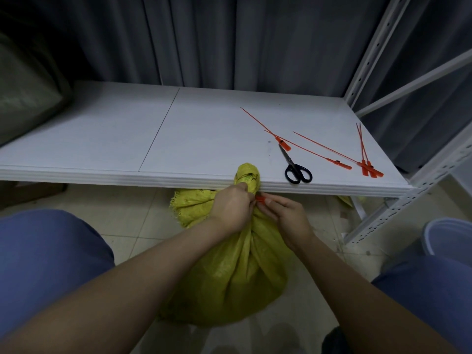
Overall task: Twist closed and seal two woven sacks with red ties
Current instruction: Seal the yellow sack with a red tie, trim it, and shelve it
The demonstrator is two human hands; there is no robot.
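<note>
A yellow woven sack (pixel 229 274) stands on the floor between my knees, its neck twisted and its top flopping up against the shelf edge. My left hand (pixel 231 208) grips the twisted neck. My right hand (pixel 286 215) pinches the tag end of a red tie (pixel 261 199) right beside the neck. Most of that tie is hidden by my fingers. Several spare red ties (pixel 329 154) lie on the white shelf (pixel 102 139) at the right.
Black-handled scissors (pixel 295 167) lie near the shelf's front edge, right of the sack top. White metal shelf uprights (pixel 367 60) rise at the right. A pale bucket (pixel 447 236) stands on the tiled floor at the right. A dark green bundle (pixel 23 85) sits at the far left.
</note>
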